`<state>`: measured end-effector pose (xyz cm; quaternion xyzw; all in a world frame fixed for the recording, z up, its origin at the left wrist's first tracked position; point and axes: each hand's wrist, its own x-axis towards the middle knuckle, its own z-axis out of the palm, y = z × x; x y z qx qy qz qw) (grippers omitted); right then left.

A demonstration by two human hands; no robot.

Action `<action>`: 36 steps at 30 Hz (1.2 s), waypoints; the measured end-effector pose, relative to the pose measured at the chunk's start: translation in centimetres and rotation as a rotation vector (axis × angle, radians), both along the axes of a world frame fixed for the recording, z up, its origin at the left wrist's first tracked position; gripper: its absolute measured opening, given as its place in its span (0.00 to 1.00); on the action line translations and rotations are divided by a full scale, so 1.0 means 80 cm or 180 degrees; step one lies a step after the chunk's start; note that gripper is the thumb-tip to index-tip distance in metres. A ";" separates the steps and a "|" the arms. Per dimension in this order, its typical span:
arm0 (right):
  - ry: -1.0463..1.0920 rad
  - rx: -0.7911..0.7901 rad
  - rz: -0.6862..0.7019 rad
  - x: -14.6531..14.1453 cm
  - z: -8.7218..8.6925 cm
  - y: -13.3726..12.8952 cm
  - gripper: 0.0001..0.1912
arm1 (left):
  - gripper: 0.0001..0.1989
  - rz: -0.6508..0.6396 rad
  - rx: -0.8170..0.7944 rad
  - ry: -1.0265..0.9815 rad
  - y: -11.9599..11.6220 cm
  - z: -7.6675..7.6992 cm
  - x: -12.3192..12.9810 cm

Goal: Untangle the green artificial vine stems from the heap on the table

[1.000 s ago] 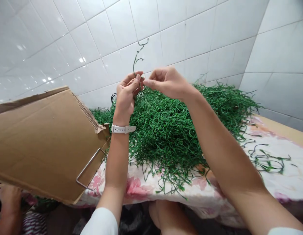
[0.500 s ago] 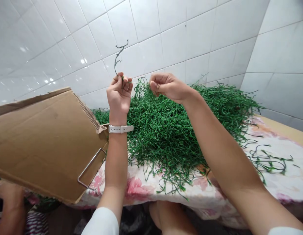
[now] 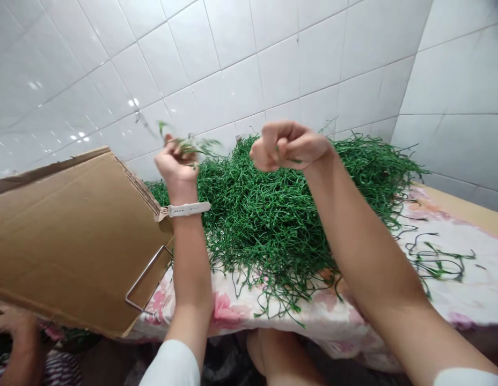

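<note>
My left hand (image 3: 177, 161), with a pale watch strap on the wrist, is raised left of centre. Its fingers are closed around a few thin green artificial stems (image 3: 203, 146), blurred by motion and sticking out on both sides. My right hand (image 3: 291, 145) is curled shut above the back of a large heap of green artificial stems (image 3: 269, 209). Small bits of a green stem show between its fingers; the rest is hidden. The heap of thin, wavy, tangled stems lies on a floral tablecloth (image 3: 233, 316).
A cardboard sheet or box flap (image 3: 72, 241) leans at the left, with a bent metal wire frame (image 3: 146, 279) at its edge. Loose stems (image 3: 438, 262) lie at the right. A tiled wall (image 3: 241, 53) rises behind. Another person's hand (image 3: 15, 324) shows at lower left.
My left hand has moved left and slightly down, its stems now swung sideways and blurred. My right hand has shifted a little right and curled more tightly, away from the stems behind it.
</note>
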<state>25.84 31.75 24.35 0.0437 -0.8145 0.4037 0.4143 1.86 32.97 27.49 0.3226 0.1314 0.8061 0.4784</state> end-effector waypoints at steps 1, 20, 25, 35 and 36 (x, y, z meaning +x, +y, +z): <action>0.0224 -0.0043 -0.0294 0.008 0.004 -0.003 0.29 | 0.12 0.0172 0.0047 -0.0120 0.000 0.004 -0.013; 0.0246 0.0602 -0.2857 -0.040 0.008 0.008 0.29 | 0.09 -0.0202 0.0576 0.1317 -0.015 -0.010 0.028; 0.0184 0.0587 -0.2485 -0.063 0.007 -0.006 0.18 | 0.07 -0.0144 0.0781 0.1586 -0.018 -0.015 0.042; 0.0645 0.0447 -0.2760 -0.062 0.007 0.015 0.10 | 0.23 0.0216 0.1042 0.2500 -0.022 -0.022 0.047; 0.0645 0.0475 -0.2814 -0.063 0.007 0.014 0.09 | 0.22 0.0342 0.1039 0.2561 -0.021 -0.023 0.048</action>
